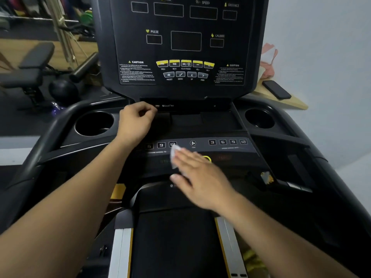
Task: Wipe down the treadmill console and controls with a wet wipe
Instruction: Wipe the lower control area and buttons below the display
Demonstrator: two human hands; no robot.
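Quick headcount at the treadmill console (186, 43)
Two hands (136, 121) (197, 177), one wipe (174, 155), two cup holders (94, 123) (259, 118) flanking it, five yellow buttons (186, 63) and four grey buttons (180, 74) on its face, one phone (276, 89) off to its right.

Glossy black plastic console (184, 47), matt plastic cup holders (94, 123), thin white cloth-like wipe (175, 155), pale wood shelf (289, 101)

Head camera looks forward and down, close over the treadmill console (185, 43)
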